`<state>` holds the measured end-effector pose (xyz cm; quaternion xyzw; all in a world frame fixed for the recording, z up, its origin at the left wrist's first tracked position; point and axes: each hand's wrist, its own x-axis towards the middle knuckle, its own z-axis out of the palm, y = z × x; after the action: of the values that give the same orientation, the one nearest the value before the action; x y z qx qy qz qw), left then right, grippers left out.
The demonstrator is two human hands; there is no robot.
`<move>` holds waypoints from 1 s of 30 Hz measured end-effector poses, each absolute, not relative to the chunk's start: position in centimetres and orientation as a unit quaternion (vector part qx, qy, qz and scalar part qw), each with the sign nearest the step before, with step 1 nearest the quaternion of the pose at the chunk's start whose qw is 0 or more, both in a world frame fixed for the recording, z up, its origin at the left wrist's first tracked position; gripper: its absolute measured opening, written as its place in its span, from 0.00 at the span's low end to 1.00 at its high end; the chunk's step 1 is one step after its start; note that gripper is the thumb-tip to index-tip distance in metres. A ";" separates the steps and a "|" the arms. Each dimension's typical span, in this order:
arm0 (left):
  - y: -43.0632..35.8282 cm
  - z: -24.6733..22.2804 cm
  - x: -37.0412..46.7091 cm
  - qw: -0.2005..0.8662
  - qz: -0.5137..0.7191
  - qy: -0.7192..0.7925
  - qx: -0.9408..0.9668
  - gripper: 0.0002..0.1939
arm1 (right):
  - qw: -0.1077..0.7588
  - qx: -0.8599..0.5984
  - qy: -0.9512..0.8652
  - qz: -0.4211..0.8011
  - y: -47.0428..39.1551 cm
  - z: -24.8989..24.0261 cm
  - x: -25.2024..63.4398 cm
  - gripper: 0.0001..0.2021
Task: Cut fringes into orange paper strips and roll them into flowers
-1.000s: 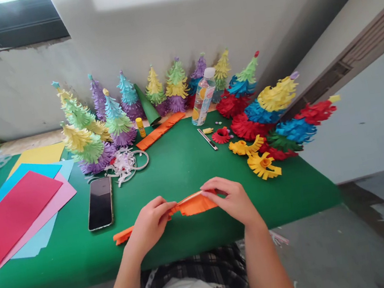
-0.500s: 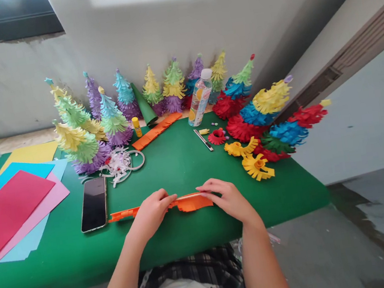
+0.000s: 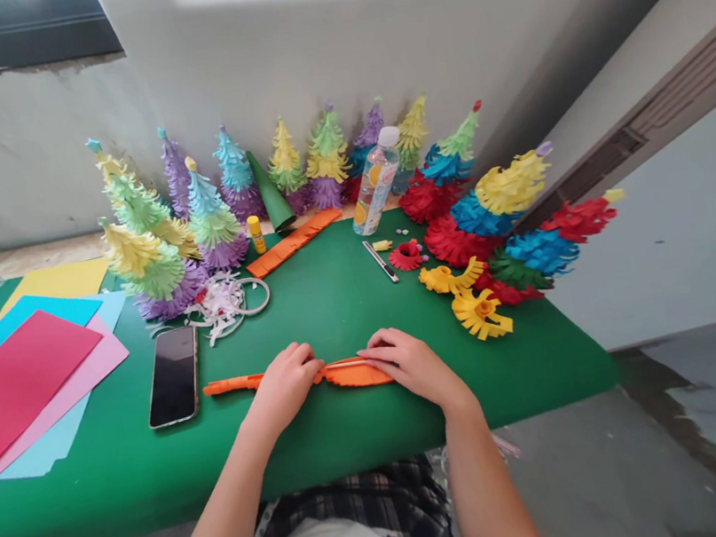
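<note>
A fringed orange paper strip lies lengthwise near the front of the green table, with a pale edge along its top. My left hand pinches it around the middle, fingers curled over the paper. At its right end my right hand grips the same strip between thumb and fingers. The strip's left end reaches almost to a black phone. Farther back, a second orange strip lies slantwise beside a yellow glue stick and a green paper cone.
Fringed paper trees line the back. A bottle stands behind a craft knife. Yellow paper curls lie at right, white paper scraps behind the phone. Coloured sheets spread at left on the green table.
Both hands have shifted slightly away from me with the orange strip, and the right hand has moved a little left. The strip now lies straighter and flatter.
</note>
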<state>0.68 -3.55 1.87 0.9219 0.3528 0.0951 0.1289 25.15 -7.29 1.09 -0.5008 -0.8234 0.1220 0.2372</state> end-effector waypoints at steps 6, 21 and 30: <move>-3.6 1.8 1.0 0.150 0.105 0.359 0.915 0.14 | 0.199 -0.505 -0.835 0.088 -7.2 1.3 24.9 0.11; -3.2 2.1 2.6 0.222 0.098 0.384 0.891 0.11 | 0.203 -0.506 -0.834 0.088 -7.4 1.0 24.7 0.11; -2.3 2.9 4.5 0.209 0.046 0.391 0.895 0.13 | 0.186 -0.500 -0.843 0.071 -7.3 0.7 24.7 0.10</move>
<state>4.54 -2.29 2.90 0.8953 0.3906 0.0456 0.2093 24.73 -7.33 0.74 -0.5000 -0.8428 0.0708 0.1862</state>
